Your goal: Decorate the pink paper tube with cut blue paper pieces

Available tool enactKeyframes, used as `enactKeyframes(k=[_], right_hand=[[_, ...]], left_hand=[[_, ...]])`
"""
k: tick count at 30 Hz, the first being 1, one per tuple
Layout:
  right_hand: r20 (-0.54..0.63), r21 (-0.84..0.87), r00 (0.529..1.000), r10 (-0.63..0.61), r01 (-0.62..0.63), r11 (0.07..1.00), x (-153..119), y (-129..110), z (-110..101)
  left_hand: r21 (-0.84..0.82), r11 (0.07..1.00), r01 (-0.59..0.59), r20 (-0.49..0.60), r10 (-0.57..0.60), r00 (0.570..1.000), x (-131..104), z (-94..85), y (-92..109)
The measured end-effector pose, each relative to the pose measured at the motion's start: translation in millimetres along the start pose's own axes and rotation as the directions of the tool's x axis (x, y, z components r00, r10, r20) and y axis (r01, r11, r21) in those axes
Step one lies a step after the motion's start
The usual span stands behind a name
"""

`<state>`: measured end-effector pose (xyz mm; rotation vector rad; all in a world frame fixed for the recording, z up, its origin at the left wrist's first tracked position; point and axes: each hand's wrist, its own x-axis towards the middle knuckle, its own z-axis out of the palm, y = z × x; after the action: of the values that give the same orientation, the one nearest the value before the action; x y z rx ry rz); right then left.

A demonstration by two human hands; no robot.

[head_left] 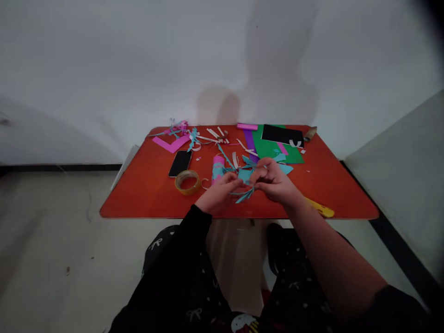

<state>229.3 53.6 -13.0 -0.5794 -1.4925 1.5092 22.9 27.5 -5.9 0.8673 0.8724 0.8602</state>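
Between my two hands, above the front of the red table, is a fringed piece of light blue paper. My left hand pinches its left side with thumb and fingers. On the right, the fingertips of my right hand close on the same paper. Just behind my left hand stands a pink paper tube wrapped with jagged blue paper. More light blue paper lies behind my right hand. A yellow cutter knife rests partly hidden by my right forearm.
A roll of tape and a smartphone lie on the left. Pink paper and curled scraps are at the back left. Green, purple and black sheets overlap at the back right, near the wall.
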Motion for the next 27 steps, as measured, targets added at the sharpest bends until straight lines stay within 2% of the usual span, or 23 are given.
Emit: enactKeyframes(k=[2, 3, 7, 10, 13, 16, 18, 22, 27], right_hand=[[0.053, -0.037, 0.999, 0.000, 0.002, 0.999, -0.5, -4.4, 1.1], [0.073, -0.051, 0.997, 0.002, 0.002, 0.999, -0.5, -6.6, 1.8], [0.116, -0.068, 0.993, -0.004, 0.012, 0.998, 0.1, -10.5, 2.3], [0.113, -0.084, 0.994, 0.005, 0.004, 0.996, 0.5, -8.5, 0.5], [-0.009, -0.105, 1.000, -0.003, 0.002, 0.994, 1.4, -5.4, 0.6], [-0.209, -0.046, 0.978, -0.023, 0.014, 0.999, 2.4, -2.3, 6.6], [-0.259, 0.043, 0.964, 0.058, -0.049, 0.998, 2.8, 0.2, 14.0], [-0.287, 0.172, 0.927, 0.241, -0.197, 0.965, 4.1, 6.3, 30.6], [-0.365, 0.214, 0.890, 0.275, -0.207, 0.955, 7.4, 10.5, 41.5]], left_hand=[[-0.097, 0.990, 0.098, 0.122, -0.086, 0.989, -9.3, 6.6, 0.7], [-0.126, 0.984, 0.122, 0.144, -0.103, 0.984, -12.7, 8.9, 0.8], [-0.203, 0.969, 0.138, 0.117, -0.116, 0.986, -18.1, 11.3, -0.6], [-0.205, 0.976, 0.074, 0.084, -0.058, 0.995, -16.0, 10.6, -4.1], [-0.090, 0.990, -0.111, -0.044, 0.108, 0.993, -12.9, 10.5, -7.1], [0.075, 0.967, -0.245, -0.204, 0.255, 0.945, -10.8, 10.4, -7.7], [0.151, 0.946, -0.286, -0.277, 0.318, 0.907, -9.5, 10.6, -8.0], [0.203, 0.924, -0.324, -0.327, 0.376, 0.867, -5.4, 12.1, -11.1], [0.184, 0.922, -0.341, -0.340, 0.385, 0.858, -1.2, 13.6, -13.6]])
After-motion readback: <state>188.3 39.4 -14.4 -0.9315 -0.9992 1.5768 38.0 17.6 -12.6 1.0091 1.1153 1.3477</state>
